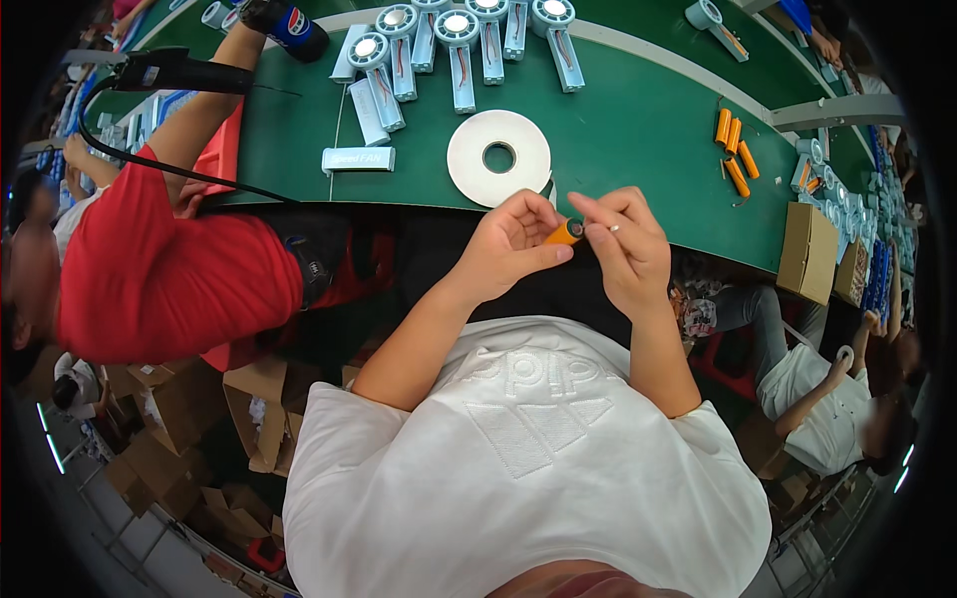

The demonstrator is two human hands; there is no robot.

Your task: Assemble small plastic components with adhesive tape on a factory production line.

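Note:
My left hand [506, 247] is closed on an orange cylindrical battery [564, 233], gripped between thumb and fingers over my lap at the table's near edge. My right hand [634, 249] is at the battery's end, its thumb and fingertips pinched together. A tiny white bit [614, 227] shows at those fingers; what it is I cannot make out. Just beyond both hands lies a large roll of white tape [471, 159], flat on the green table [638, 130], with a loose strip hanging at its near right side.
Several light-blue handheld fans [459, 75] with open handles and wires lie at the back. A handle cover [359, 159] is left of the roll. Several orange batteries [735, 133] lie to the right, by a cardboard box [807, 251]. A co-worker in red [179, 259] sits at the left.

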